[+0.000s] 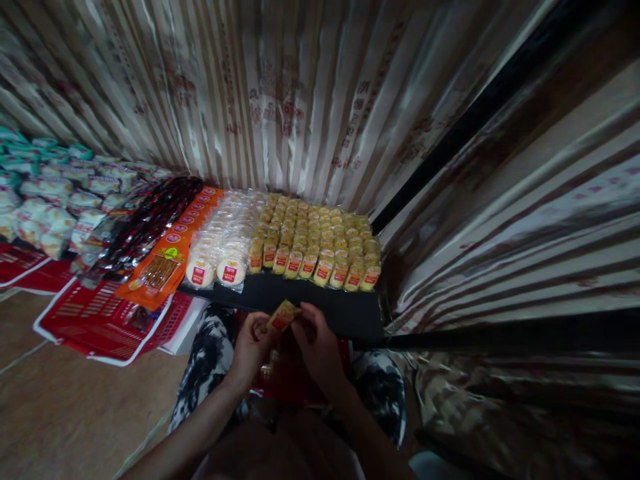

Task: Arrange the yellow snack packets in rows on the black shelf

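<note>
Between my two hands is a small yellow snack packet [281, 316] with a red label. My left hand [251, 343] pinches its left end. The fingers of my right hand [318, 343] are closed at its upper right corner. Just ahead, rows of similar yellow snack packets [315, 243] stand on a black shelf [300, 297]. Below my hands, a red basket [295, 383] sits between my knees, with a few yellowish pieces dimly visible in it.
Left of the yellow rows lie round white crackers in clear wrap [231, 270], an orange snack bag [155, 270], dark shiny packets [150, 207] and white packets [47, 217]. A red basket with white handles [107, 327] stands at left. Striped curtains [280, 100] hang behind and right.
</note>
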A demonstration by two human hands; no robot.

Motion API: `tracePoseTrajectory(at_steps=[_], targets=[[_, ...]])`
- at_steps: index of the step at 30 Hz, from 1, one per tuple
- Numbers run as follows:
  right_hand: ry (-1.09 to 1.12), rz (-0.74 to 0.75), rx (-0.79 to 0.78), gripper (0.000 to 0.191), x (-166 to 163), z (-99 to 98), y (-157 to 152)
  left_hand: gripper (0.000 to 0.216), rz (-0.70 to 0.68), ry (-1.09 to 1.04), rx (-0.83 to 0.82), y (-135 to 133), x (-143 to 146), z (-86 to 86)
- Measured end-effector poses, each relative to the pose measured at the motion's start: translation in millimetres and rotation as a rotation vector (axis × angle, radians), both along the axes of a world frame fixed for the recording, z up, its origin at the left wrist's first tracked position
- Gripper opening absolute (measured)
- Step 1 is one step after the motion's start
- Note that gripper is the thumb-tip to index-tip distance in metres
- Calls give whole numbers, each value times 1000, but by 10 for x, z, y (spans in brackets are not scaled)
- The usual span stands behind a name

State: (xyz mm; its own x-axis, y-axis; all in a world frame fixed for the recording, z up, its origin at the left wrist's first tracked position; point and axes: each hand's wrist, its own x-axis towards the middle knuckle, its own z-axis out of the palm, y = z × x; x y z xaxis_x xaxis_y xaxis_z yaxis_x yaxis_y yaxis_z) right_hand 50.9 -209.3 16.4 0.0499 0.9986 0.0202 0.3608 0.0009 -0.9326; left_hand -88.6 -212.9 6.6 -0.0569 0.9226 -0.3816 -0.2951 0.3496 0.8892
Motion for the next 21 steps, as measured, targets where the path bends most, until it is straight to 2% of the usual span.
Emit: tracePoseTrajectory(at_steps=[2, 4, 12, 16, 21], targets=[[165, -14, -26, 46, -126, 8, 135, 38, 95, 28, 51, 103, 32, 13], [192, -24, -14, 47, -240, -16, 292, 35, 151, 51, 75, 212, 25, -8], [-77, -103, 153, 27, -568, -106, 883, 32, 223, 463, 274, 647, -164, -232], [-205, -120, 252, 19, -664, -189, 1033, 28, 261, 597, 314, 808, -183, -333], [-295, -133, 326, 18, -686, -321, 1112, 23, 273, 752, 344, 927, -138, -345]])
